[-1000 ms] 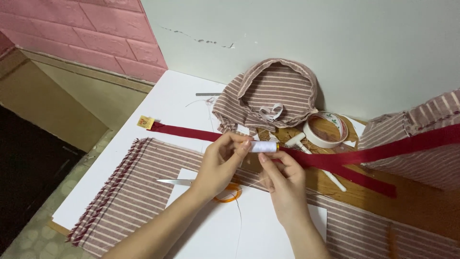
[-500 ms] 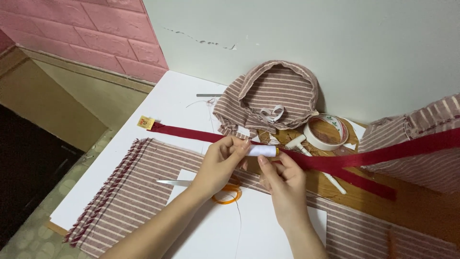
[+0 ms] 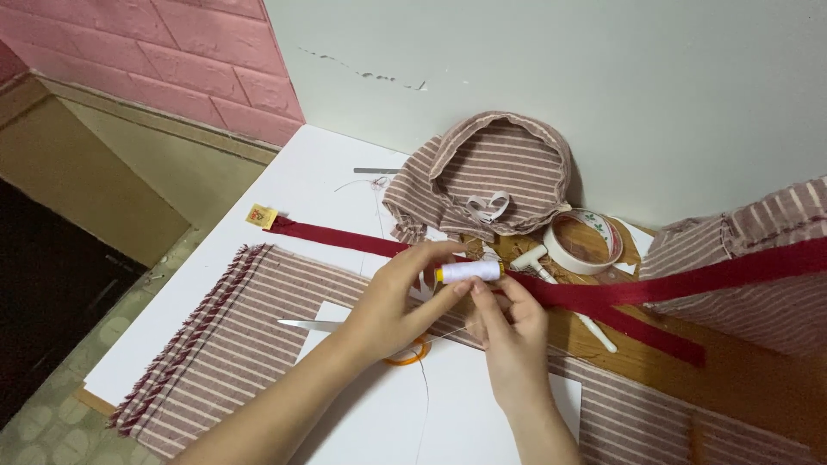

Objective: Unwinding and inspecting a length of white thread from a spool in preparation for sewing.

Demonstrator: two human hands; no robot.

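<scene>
**stitchfan:** Hands first, what's each one got?

**topdown_view:** Left hand (image 3: 392,297) has its grip pinched on a small white thread spool (image 3: 469,272) with a yellow end, held sideways just above the table. Right hand (image 3: 508,331) is right beside it, fingertips up near the other end of the spool. Can't tell if that grip is actually clamped on the spool or on the thin thread (image 3: 424,396) hanging down below the hands.

**stitchfan:** And the surface?

**topdown_view:** White table (image 3: 293,185) pushed into a corner. Flat striped pink fabric (image 3: 233,336) with a frayed left edge lies across it, white paper sheet (image 3: 379,413) on top under the wrists. Scissors (image 3: 345,329) with orange handles lie partly hidden under the left hand. Long dark red zipper tape (image 3: 336,237) runs diagonally behind the hands, yellow tag at its far left end. Behind that sits a rounded piece in the same striped cloth (image 3: 495,168), a roll of tape (image 3: 584,243) and a white seam ripper (image 3: 560,293) on a brown wooden patch.

**stitchfan:** Room?

**topdown_view:** Plain pale wall (image 3: 603,77) behind, pink brick-pattern wall (image 3: 155,60) on the left, patterned floor (image 3: 52,422) down below.
</scene>
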